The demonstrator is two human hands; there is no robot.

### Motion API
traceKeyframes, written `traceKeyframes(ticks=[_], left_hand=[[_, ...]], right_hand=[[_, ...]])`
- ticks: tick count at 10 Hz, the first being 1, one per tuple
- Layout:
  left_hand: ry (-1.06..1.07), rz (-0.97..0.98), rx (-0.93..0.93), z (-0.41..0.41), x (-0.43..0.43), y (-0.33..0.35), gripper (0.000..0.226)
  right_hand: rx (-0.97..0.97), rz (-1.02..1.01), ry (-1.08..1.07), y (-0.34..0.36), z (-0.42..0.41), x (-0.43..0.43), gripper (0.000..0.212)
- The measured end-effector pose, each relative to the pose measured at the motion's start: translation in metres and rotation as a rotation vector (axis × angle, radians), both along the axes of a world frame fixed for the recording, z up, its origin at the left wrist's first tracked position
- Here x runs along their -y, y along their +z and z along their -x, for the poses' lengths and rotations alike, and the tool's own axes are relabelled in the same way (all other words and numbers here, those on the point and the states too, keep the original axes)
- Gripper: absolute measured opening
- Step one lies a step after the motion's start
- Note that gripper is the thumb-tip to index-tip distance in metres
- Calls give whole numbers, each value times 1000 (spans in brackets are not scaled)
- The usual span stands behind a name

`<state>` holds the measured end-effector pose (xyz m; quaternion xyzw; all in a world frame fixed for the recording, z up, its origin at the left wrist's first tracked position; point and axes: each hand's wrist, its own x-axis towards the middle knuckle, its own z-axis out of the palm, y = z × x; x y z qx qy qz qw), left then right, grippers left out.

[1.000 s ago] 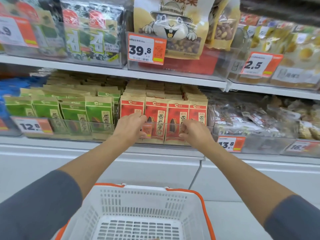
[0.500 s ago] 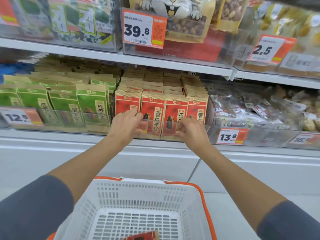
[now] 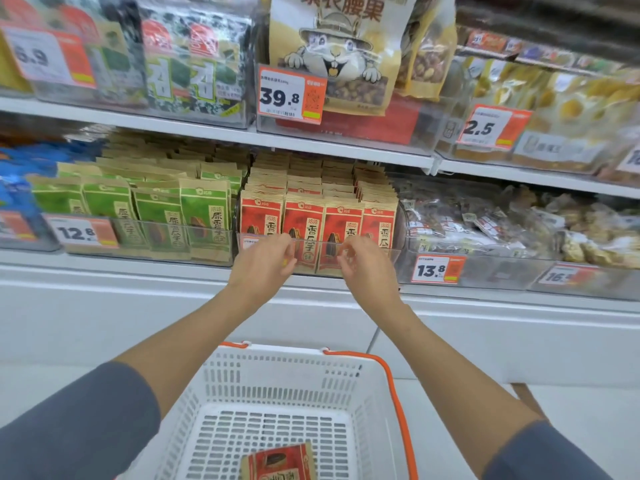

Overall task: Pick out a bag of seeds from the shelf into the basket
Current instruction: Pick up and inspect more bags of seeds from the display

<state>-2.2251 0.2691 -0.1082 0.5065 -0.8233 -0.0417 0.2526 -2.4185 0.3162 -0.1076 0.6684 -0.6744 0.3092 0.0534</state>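
Seed bags point(image 3: 304, 216) packed tight behind clear tray lip point(image 3: 320, 247).

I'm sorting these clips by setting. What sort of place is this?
Most likely a supermarket or convenience-store snack aisle: shelves hold rows of red seed bags and green seed bags, a 39.8 price tag hangs on the tier above, and a white shopping basket with an orange handle sits below.
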Motion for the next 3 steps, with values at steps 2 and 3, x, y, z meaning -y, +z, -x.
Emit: traceKeyframes(ticks=[2, 3], left_hand=[[42, -152, -54, -22, -68, 0, 8], [39, -136, -81, -29, -87, 7, 7]], right_hand=[[96, -85, 37, -1, -31, -70, 16], [171, -74, 35, 3, -37, -91, 18]])
